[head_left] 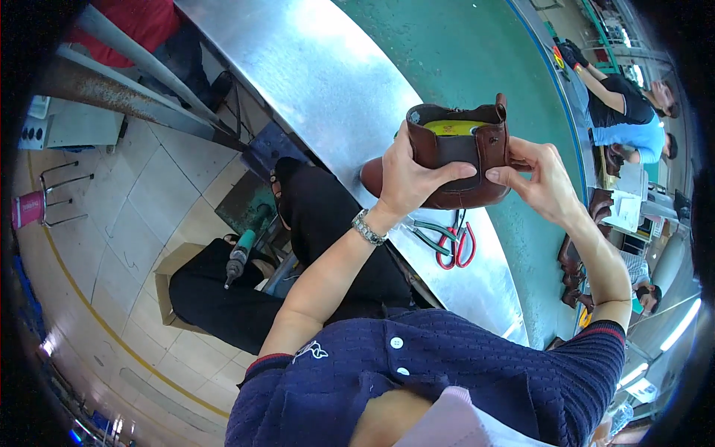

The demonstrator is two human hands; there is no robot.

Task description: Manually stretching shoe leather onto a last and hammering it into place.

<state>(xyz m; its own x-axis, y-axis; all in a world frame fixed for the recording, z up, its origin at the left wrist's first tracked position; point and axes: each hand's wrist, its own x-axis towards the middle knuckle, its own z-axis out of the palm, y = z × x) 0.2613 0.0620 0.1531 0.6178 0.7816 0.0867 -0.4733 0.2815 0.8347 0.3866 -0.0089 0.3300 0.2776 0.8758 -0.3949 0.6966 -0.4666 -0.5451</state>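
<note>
A brown leather ankle boot (pixel 454 154) is held up over the metal bench, its opening facing up and away. Dark stretch fabric fills its side, and a yellow-green lining piece (pixel 450 128) shows inside. My left hand (pixel 410 180) grips the boot around the front of the ankle, thumb lying on the side panel. At the heel end my right hand (pixel 545 182) pinches the leather, with its thumb against the side; its other fingertips are partly behind the boot. Below the boot lie red-handled scissors (pixel 465 246) and green-handled pliers (pixel 432 237).
The shiny metal bench (pixel 313 67) runs beside a green conveyor surface (pixel 454 45). Several brown boots (pixel 572 261) stand across it, and other people (pixel 629 100) work there. A green power screwdriver (pixel 242 249) hangs near my legs, above a cardboard box (pixel 165 294).
</note>
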